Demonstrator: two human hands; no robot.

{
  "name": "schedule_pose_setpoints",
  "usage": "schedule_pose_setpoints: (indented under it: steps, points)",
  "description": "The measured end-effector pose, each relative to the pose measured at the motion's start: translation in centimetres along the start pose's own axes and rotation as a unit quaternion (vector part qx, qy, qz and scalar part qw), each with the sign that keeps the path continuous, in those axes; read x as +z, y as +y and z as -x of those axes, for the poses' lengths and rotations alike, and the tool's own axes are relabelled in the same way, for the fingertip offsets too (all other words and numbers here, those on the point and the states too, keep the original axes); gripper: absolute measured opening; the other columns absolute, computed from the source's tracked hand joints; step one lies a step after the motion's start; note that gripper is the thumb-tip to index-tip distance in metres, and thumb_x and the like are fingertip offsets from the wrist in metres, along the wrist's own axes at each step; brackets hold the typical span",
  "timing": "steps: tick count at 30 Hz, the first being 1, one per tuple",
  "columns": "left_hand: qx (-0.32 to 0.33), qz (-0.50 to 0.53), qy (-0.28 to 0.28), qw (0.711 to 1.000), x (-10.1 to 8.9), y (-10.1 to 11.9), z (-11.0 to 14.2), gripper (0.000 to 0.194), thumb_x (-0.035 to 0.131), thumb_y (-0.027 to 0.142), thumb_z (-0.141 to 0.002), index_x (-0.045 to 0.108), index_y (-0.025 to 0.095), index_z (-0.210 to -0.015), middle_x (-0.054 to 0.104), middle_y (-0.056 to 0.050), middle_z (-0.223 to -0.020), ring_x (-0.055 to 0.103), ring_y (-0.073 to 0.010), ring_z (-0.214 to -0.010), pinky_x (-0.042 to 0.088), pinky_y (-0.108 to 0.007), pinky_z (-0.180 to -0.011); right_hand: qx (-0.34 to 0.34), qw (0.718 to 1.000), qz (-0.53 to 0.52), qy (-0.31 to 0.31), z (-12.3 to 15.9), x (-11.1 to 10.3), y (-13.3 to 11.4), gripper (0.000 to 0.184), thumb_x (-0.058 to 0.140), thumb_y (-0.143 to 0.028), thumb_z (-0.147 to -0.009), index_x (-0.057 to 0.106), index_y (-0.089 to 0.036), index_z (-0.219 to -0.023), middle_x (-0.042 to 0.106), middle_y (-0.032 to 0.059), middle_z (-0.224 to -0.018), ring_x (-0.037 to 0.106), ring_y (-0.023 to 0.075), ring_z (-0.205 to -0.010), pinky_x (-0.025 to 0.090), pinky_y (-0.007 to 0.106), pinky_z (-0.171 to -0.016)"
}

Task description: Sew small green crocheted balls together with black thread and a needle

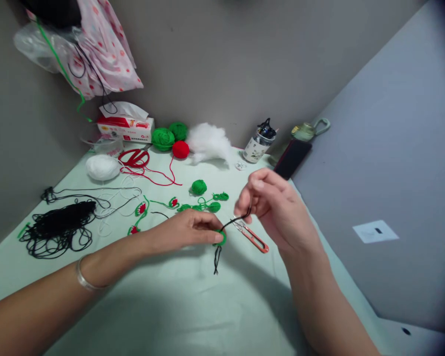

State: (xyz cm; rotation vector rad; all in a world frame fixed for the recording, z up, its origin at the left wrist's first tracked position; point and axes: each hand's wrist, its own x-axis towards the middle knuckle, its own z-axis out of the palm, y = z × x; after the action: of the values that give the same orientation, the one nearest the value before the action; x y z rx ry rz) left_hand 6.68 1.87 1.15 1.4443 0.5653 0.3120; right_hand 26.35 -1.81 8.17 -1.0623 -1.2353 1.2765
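Observation:
Between the thumb and fingers of my left hand [193, 228] is a small green crochet piece [220, 238], mostly covered by the hand. Black cord [234, 220] runs from it up to my right hand [269, 200], whose curled fingers grip the cord's far end. Two black cord tails [217, 261] hang below the green piece. Just under my right hand, orange thread snips [255, 238] lie on the table. Beyond my left hand are green crochet pieces [198, 206] and a small green yarn ball [199, 187].
A tangled black cord bundle [65, 222] lies at left, near small red-and-green crochet pieces [141, 208]. Behind are red scissors [134, 158], white yarn [103, 167], green yarn balls [163, 139], a red ball [180, 149], white stuffing [209, 142], a tissue box [126, 129] and a pen jar [257, 147].

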Motion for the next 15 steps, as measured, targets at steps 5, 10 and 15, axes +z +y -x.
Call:
schedule_pose_setpoints:
  steps: [5, 10, 15]
  points:
    - [-0.01, 0.073, -0.063, 0.995, -0.5, -0.1, 0.2, 0.026, 0.062, 0.04, -0.091, 0.071, 0.019, -0.103, 0.075, -0.006, -0.088, 0.07, -0.0192, -0.084, 0.05, -0.03, -0.078, 0.029, 0.995, -0.091, 0.042, -1.3, -3.1, -1.2, 0.015, 0.063, -0.023, -0.09, 0.055, -0.019, -0.079, 0.025, -0.0114, -0.05, 0.016, 0.0038, -0.039, 0.02, 0.015, -0.037]
    - [-0.007, 0.087, -0.065, 0.994, -0.4, 0.4, 0.3, 0.024, 0.06, 0.037, -0.092, 0.072, 0.017, -0.095, 0.074, -0.006, -0.083, 0.073, -0.0196, -0.079, 0.052, -0.029, -0.074, -0.064, 0.976, -0.127, 0.168, -2.7, -9.3, -2.3, 0.018, 0.056, -0.013, -0.09, 0.053, -0.019, -0.074, 0.017, -0.0104, -0.052, 0.006, 0.0064, -0.043, 0.022, 0.015, -0.035]
    - [0.001, 0.132, -0.063, 0.989, 0.1, 1.1, 0.5, 0.025, 0.062, 0.038, -0.091, 0.074, 0.017, -0.092, 0.073, -0.007, -0.084, 0.072, -0.0213, -0.08, 0.056, -0.035, -0.083, -0.053, 0.984, -0.04, 0.167, -2.1, -12.1, -2.1, 0.021, 0.059, -0.017, -0.089, 0.048, -0.022, -0.072, 0.016, -0.0095, -0.055, 0.01, 0.0074, -0.042, 0.021, 0.019, -0.034]
